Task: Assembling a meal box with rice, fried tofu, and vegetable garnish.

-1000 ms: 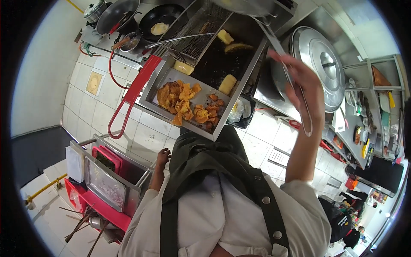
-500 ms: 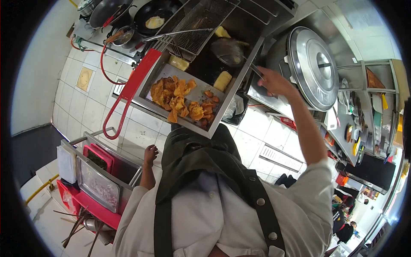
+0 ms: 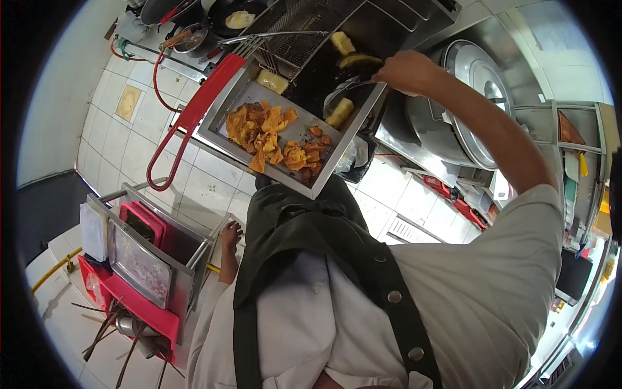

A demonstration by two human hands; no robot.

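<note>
My right hand (image 3: 408, 72) grips the handle of a skimmer (image 3: 332, 98) over the right rim of the deep fryer (image 3: 353, 139). The skimmer's bowl is tilted in the dark oil, against a pale yellow oblong piece of food (image 3: 341, 113). Another yellow piece (image 3: 342, 43) and a long curved piece (image 3: 360, 59) lie farther back in the oil. Crisp orange fried pieces (image 3: 259, 133) are heaped on the fryer's metal draining tray (image 3: 298, 123). Down at my side hangs my left hand (image 3: 232, 235), holding nothing, its fingers loosely bent and apart.
A wire fry basket (image 3: 291, 48) and a red-handled frame (image 3: 207, 107) rest at the fryer's left. Beyond stands a black pan (image 3: 227, 23) with an egg. A large lidded pot (image 3: 453, 123) is on the right. A metal cart (image 3: 188, 240) with trays stands at left.
My right hand has moved up and away from me along the fryer's rim. The skimmer's bowl has tilted and come nearer, beside the right-hand food piece. My left hand still hangs down.
</note>
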